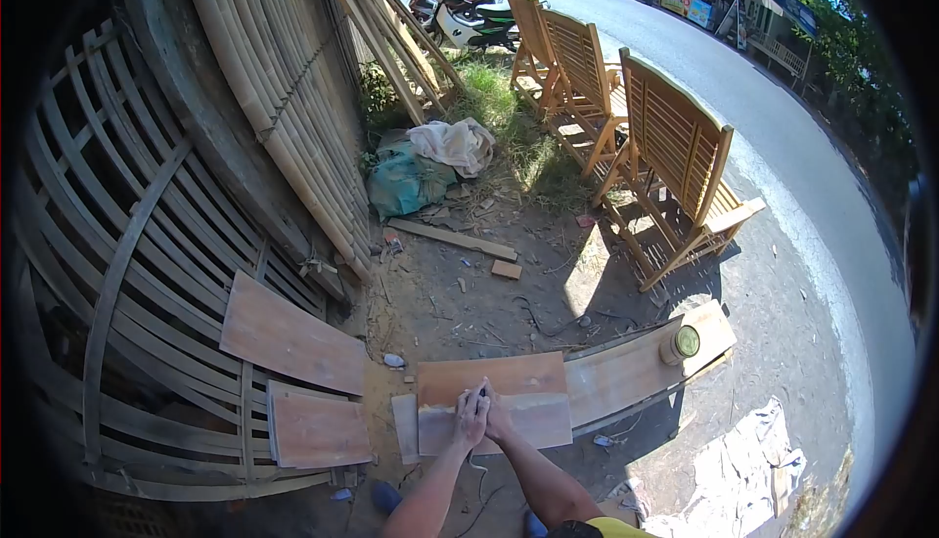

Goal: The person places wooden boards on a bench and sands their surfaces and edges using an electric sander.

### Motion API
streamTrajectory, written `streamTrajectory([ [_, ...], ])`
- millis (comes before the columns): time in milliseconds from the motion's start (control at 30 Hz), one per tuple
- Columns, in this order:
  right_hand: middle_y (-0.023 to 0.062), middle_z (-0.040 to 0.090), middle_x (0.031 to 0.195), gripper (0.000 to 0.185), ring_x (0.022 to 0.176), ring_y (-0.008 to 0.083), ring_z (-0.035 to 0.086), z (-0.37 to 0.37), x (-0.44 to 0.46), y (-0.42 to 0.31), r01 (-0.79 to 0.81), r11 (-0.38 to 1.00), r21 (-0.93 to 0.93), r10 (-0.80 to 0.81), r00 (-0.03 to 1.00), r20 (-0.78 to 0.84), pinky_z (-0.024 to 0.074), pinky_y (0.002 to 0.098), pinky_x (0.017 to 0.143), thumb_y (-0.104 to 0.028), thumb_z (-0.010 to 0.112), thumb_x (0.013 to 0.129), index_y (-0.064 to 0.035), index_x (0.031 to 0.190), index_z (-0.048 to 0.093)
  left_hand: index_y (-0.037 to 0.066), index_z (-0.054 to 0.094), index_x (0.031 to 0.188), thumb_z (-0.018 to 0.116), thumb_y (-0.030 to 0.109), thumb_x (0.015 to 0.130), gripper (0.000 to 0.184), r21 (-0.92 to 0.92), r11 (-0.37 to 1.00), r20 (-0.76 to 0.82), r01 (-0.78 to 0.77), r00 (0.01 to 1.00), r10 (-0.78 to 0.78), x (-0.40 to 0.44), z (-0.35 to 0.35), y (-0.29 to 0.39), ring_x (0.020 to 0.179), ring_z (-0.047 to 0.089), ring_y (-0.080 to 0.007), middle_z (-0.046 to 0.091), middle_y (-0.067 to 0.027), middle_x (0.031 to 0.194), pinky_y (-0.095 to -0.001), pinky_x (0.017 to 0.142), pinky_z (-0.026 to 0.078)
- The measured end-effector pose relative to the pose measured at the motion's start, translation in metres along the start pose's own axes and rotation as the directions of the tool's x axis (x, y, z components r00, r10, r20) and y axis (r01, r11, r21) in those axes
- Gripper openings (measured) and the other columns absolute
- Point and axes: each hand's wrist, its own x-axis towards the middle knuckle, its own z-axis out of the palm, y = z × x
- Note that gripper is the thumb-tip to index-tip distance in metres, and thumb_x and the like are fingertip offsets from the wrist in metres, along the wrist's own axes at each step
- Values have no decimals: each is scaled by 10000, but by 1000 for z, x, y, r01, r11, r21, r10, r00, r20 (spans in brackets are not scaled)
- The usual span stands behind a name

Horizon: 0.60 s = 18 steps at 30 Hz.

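My left hand (470, 417) and my right hand (498, 419) are pressed together over a flat wooden board (533, 377). Their fingers are closed around something small and dark, mostly covered, whose kind I cannot make out. A thin cord (479, 470) hangs below the hands. The board's far part is reddish brown; the near part looks pale and dusty. It lies across a long plank bench (626, 370), with a paler piece of wood (404, 421) sticking out at its left end.
A jar (680, 344) stands on the bench's right end. Cut panels (293, 337) lean against a slatted bamboo frame (127, 274) on the left. Wooden folding chairs (675, 137) line the roadside. A green sack (406, 181), a loose plank (455, 239) and a white cloth (743, 474) lie on the ground.
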Motion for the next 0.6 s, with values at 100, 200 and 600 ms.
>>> streamTrajectory([
  [100,287,597,1454,646,1353,462,563,-7,-9,2,-68,967,245,64,998,27,508,471,1094,-292,549,1047,-76,1632,380,72,541,1504,595,463,1034,614,162,986,-96,46,995,-31,11,-18,4,1318,558,-420,588,-210,1395,-528,1135,452],
  [200,273,647,1342,516,980,308,734,-24,-72,23,-246,906,344,332,917,-219,605,384,788,-195,500,1095,-39,1582,435,94,610,1365,691,484,948,577,476,873,25,106,991,-134,10,-26,19,1234,603,-393,615,-177,1276,-534,1046,519],
  [600,225,747,1223,672,1208,349,704,-96,-421,123,-896,333,-295,932,264,250,537,469,1051,-512,630,974,-40,1451,598,100,645,1336,781,498,825,661,620,766,250,-169,968,11,14,-39,11,1208,611,-368,622,-152,1240,-506,1007,554],
])
